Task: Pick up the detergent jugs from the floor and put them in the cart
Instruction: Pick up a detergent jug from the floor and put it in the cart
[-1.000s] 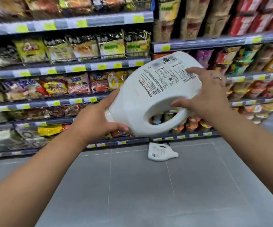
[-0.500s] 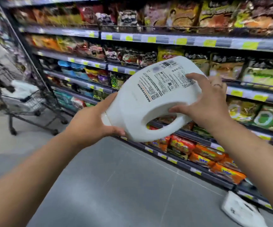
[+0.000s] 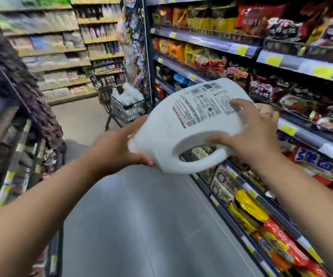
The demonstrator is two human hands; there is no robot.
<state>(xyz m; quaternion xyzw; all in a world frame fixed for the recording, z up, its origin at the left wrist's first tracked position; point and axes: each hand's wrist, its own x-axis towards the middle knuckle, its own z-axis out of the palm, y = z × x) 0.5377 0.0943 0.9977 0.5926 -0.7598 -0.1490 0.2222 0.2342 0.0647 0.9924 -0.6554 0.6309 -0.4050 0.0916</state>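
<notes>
While the jug is held sideways in mid-air, well apart from the cart at the far end of the aisle, the likeliest trouble is a slip: neither hand is through the handle loop, so smooth plastic is being carried by squeeze alone. The left hand cups the cap end, its fingers curled round the neck, and the right hand clasps the base, its fingers spread over the label and its thumb at the handle. A heavy, sloshing load could twist out of that hold, and a drop on the hard grey floor might crack the cap. Swinging it wide could also clip packets off the shelves just beside the right arm. At the cart, lowering the jug carelessly might knock what already sits inside; that looks like white jugs or bags, though blur leaves it unsure. The aisle is narrow, with stocked shelving on both sides and more racks behind the cart
</notes>
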